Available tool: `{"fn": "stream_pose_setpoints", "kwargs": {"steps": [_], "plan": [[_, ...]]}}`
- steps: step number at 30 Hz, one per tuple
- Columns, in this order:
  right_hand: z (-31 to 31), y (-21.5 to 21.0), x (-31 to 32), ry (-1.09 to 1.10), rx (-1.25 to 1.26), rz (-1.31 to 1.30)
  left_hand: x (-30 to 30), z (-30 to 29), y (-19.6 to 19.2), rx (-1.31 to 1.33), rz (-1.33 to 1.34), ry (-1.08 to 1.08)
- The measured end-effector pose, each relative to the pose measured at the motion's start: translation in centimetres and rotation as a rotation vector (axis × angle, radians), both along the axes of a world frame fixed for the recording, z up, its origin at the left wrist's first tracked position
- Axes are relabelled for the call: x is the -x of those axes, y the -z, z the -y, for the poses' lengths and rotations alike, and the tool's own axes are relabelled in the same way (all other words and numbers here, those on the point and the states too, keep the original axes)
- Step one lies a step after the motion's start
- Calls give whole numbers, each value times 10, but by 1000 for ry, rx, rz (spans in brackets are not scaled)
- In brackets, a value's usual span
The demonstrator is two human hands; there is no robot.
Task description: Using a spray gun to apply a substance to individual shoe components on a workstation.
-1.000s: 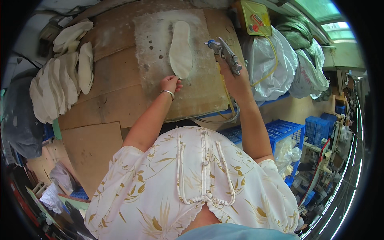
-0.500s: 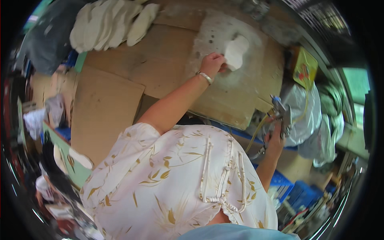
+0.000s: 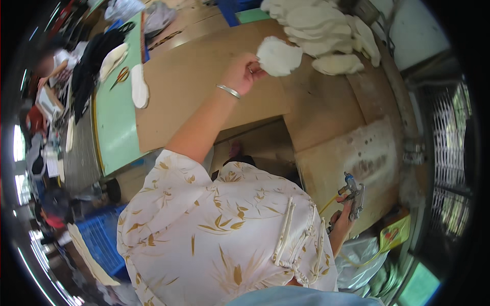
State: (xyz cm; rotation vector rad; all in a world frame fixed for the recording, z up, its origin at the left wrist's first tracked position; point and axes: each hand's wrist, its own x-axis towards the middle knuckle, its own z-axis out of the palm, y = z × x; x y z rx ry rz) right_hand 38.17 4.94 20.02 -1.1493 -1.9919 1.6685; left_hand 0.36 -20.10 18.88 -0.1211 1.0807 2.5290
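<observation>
My left hand (image 3: 246, 74), with a silver bangle at the wrist, is closed on the edge of a white insole (image 3: 279, 56). The insole is held above the brown cardboard sheet, left of a pile of cream insoles (image 3: 319, 28). At the lower right, my right hand (image 3: 343, 220) grips a metal spray gun (image 3: 353, 196) by its handle. A yellow hose (image 3: 329, 205) shows beside the gun. Beyond it lies a cardboard patch (image 3: 365, 158) whitened with overspray and marked with dark spots.
On a green tabletop (image 3: 118, 135) at left lie orange-handled scissors (image 3: 120, 77) and a white insole (image 3: 139, 86). A yellow container (image 3: 395, 234) and plastic bags (image 3: 362, 265) are at lower right, a blue crate (image 3: 104, 237) at lower left. Another person (image 3: 61, 64) is at far left.
My view has turned left. My left hand has carried the insole from the whitened patch toward the cardboard at left. The spray gun remains in my right hand.
</observation>
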Motion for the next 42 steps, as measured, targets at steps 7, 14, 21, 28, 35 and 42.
{"fn": "stream_pose_setpoints", "kwargs": {"steps": [7,14,21,28,35,42], "plan": [[50,-1,81,-185,27,48,129,198,5,57,-14,-474],[106,3,125,-219,-3,227,190,356,75,50,-42,-765],[141,-4,159,-280,-7,282,118,402,172,-63,146,-1097],[158,-10,170,-283,-37,339,122,408,173,-61,147,-1089],[161,-14,161,-346,-80,345,157,405,121,-33,-1,-1081],[160,-15,153,-336,-12,340,75,375,193,-49,252,-1096]]}}
